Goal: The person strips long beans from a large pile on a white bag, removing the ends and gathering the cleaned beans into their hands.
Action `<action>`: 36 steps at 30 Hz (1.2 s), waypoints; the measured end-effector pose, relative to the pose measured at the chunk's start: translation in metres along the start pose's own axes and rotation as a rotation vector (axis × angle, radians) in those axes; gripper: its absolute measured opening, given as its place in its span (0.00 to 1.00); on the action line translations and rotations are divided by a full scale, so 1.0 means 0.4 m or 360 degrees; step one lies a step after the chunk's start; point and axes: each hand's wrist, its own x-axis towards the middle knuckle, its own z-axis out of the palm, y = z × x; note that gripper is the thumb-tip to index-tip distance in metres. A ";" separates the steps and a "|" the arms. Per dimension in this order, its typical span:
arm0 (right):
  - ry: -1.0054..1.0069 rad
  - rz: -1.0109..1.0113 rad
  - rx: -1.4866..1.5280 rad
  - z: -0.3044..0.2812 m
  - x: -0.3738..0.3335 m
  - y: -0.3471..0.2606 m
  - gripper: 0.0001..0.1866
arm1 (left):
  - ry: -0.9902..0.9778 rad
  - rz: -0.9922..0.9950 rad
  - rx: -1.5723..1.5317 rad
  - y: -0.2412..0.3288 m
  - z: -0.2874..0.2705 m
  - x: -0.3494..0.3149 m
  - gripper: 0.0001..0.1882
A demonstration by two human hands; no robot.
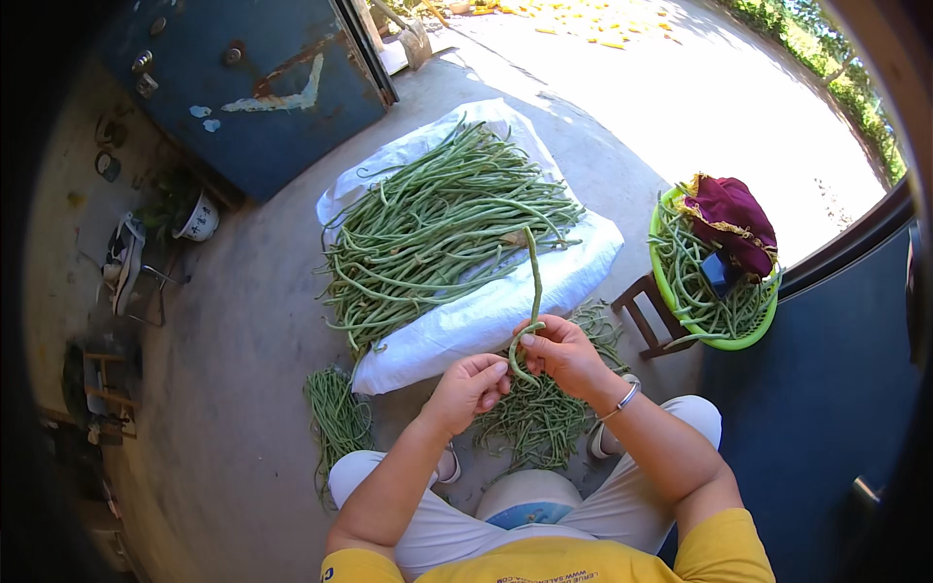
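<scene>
My right hand point(566, 358) is closed around a long green bean point(535, 267), which stands up above the fingers and curls down below them. My left hand point(470, 391) is closed in a pinch beside the bean's curled lower part; whether its fingertips grip the bean or a small bit of it I cannot tell. Below both hands, a heap of short bean pieces point(539, 428) lies on the floor between my feet. In front of me, a large pile of long beans point(437, 219) rests on a white woven sack point(486, 335).
A bundle of beans point(338, 413) lies on the floor at the left. On the right, a lime-green basket point(746, 340) of beans, with a maroon cloth point(734, 222) and a dark blue box point(717, 274), sits on a wooden stool point(641, 309). Blue metal doors point(253, 78) flank the doorway.
</scene>
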 end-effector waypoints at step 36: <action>0.1718 -0.0712 -0.0964 -0.791 -0.410 -0.446 0.07 | -0.0061 0.0282 0.0618 -0.152 0.365 0.292 0.13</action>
